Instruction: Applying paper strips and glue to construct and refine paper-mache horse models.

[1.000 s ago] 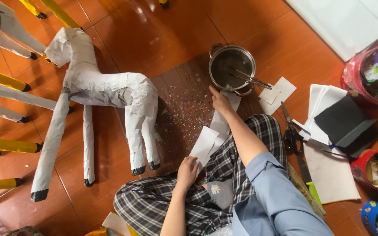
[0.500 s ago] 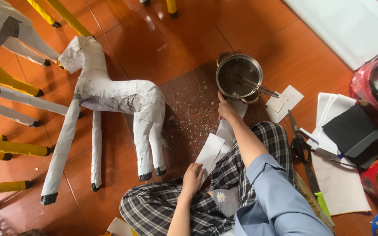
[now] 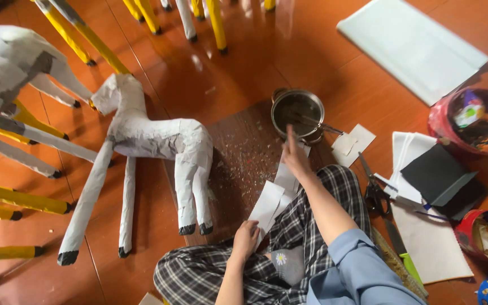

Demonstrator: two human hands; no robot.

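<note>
A red-brown floor (image 3: 323, 51) is seen under everything. A white paper horse (image 3: 148, 141) is stood on the floor, well to the left of both hands. More paper animals with yellow legs (image 3: 12, 197) are seen further left and up at the top. A big white sheet (image 3: 413, 45) is laid far above and to the right of the right hand. A dark mat (image 3: 244, 152) is spread between the horse and the hands.

A small metal pot (image 3: 296, 113) is set just above the right hand (image 3: 296, 161). One finger of that hand is stretched out and is held at the pot's near rim; the other fingers are bent in. Whether the rim is touched cannot be told. White paper strips (image 3: 283, 179) are lain just below this hand, on the checked knee.

A paper strip (image 3: 266, 206) is pinched by the left hand (image 3: 245, 238), and it is stuck out just above that hand.

Scissors (image 3: 375, 192) and a black sheet (image 3: 441, 181) are laid to the right of the right hand.
</note>
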